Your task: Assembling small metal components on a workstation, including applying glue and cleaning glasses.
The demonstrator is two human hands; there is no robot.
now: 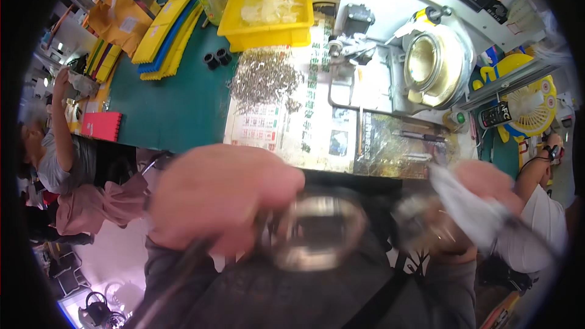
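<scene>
1. Left hand (pixel 225 198): fingers curled, blurred, beside a shiny metal ring (pixel 314 260) before the person's body; whether it pinches the ring cannot be told.
2. Right hand (pixel 487 186): against a white cloth (pixel 466 207) (its grip, too, is lost in blur).
3. Surface (pixel 164 119): a heap of small metal pieces (pixel 265 79) lies on printed paper (pixel 323 140).
4. Progress: the work seems midway, the heap probably still awaiting handling; nothing finished can be made out.

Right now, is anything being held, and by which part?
The left hand seems to grip a shiny metal piece by its left edge; the right hand holds a white cloth, apparently by its upper right part. Blur hides more.
</scene>
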